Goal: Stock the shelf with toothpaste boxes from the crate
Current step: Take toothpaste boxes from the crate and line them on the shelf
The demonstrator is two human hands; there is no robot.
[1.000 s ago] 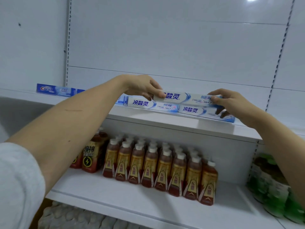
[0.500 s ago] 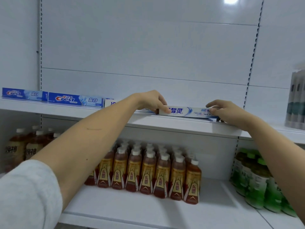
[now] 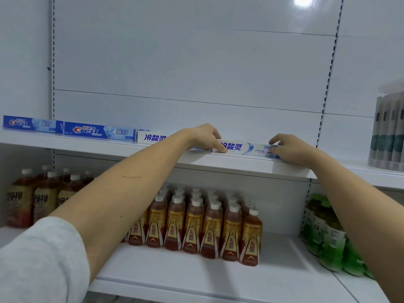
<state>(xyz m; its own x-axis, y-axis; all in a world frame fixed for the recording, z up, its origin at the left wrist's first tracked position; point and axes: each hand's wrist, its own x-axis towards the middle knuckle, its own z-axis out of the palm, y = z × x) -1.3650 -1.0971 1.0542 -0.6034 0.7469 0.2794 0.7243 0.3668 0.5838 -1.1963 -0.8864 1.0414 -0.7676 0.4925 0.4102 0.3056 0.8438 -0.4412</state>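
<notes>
Hands (image 3: 202, 137) (image 3: 290, 150) grip toothpaste box (image 3: 242, 148) on shelf (image 3: 229, 164).

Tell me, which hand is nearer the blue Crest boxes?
Left. The left hand is closer to the Crest boxes; the right hand is farther along the shelf.

Toothpaste boxes (image 3: 240, 148) lie end to end along the upper shelf (image 3: 240, 166), bottles (image 3: 209, 228) standing on the shelf below.

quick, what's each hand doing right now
Left hand: holds the left end of the white toothpaste box.
Right hand: holds its right end.
</notes>
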